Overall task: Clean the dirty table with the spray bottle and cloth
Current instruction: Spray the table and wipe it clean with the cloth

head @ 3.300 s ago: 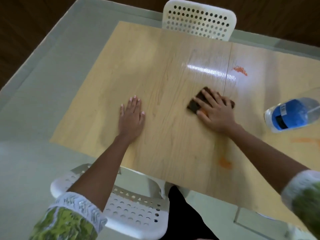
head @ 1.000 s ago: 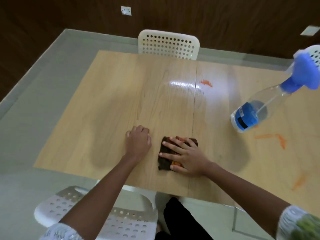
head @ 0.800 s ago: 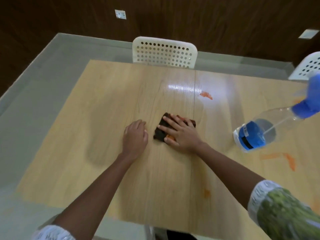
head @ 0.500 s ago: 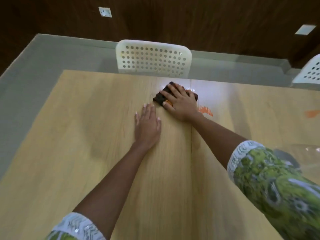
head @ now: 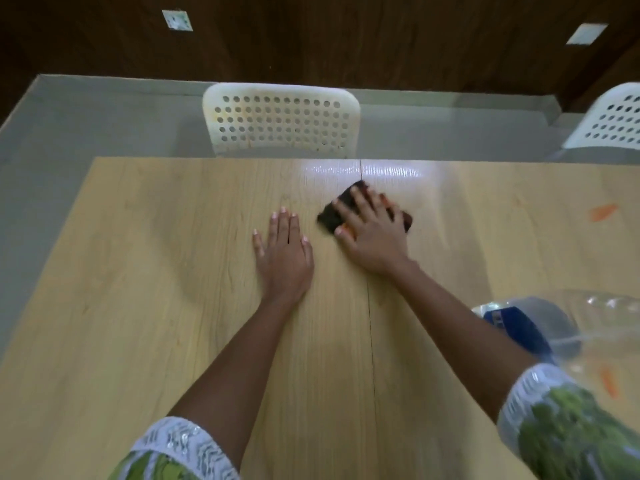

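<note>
While the right hand (head: 372, 242) presses the cloth (head: 332, 216) flat with spread fingers, the left hand (head: 284, 252) rests open on the worktop (head: 138, 271) beside it; wiping is the step in hand, and the orange marks (head: 602, 212) right of the cloth probably come next.

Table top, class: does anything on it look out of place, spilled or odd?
Yes. Orange smears mark the wooden table: one at the far right, another near the clear spray bottle. The right hand presses a dark cloth elsewhere.
</note>
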